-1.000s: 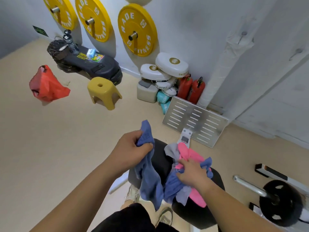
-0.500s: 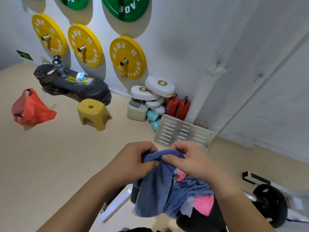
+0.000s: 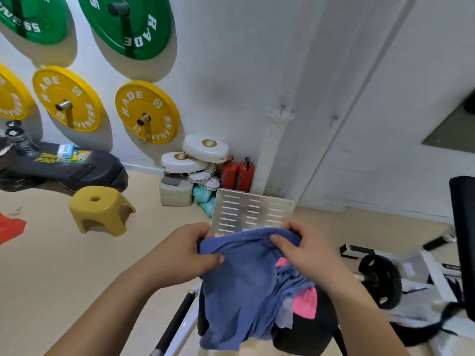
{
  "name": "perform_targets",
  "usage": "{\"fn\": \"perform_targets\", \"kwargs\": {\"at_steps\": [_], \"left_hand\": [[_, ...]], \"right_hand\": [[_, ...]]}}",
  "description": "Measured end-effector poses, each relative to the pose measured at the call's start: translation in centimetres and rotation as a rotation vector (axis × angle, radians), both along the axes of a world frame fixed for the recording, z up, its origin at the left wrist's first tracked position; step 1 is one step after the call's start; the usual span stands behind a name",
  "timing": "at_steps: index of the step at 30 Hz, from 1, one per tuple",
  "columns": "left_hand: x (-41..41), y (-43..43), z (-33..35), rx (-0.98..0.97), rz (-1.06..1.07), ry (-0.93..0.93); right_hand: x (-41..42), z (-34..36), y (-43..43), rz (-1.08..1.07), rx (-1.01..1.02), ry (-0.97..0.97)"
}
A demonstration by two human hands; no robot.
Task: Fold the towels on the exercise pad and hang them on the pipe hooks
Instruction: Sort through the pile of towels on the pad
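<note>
Two bare forearms reach in from the lower edge, ending in the left hand (image 3: 185,255) and right hand (image 3: 305,250). No sleeves, gloves, watch or rings show.

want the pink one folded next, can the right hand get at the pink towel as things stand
Probably not right away: the right hand is in a grip on the blue towel with the left hand. The pink towel lies just below, partly exposed on the pad, with nothing else blocking.

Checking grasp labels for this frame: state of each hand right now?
Left hand: closed on the blue towel, top edge.
Right hand: closed on the same blue towel's top edge.
</note>
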State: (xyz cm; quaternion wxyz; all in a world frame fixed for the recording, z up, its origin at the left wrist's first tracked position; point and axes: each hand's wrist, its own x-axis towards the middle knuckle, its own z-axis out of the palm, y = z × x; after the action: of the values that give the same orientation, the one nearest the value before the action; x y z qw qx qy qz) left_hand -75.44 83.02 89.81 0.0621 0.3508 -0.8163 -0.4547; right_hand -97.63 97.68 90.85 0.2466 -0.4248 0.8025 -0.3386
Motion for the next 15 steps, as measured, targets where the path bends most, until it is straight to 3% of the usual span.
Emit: {"fn": "perform_targets", "kwargs": {"at_steps": [5, 9, 15], "left_hand": [[-1.4, 2.8, 0.6, 0.004, -0.089, 0.19], [-2.6, 5.4, 1.8, 0.02, -0.171, 0.333], [-4.4, 6.5, 1.4, -0.009, 0.025, 0.452]], "right_hand": [[1.4, -0.4, 2.5, 0.124, 0.128, -0.261], [2.8, 1.1, 2.2, 0.199, -0.017, -0.428], [2.0, 2.9, 2.7, 0.154, -0.091, -0.441]]}}
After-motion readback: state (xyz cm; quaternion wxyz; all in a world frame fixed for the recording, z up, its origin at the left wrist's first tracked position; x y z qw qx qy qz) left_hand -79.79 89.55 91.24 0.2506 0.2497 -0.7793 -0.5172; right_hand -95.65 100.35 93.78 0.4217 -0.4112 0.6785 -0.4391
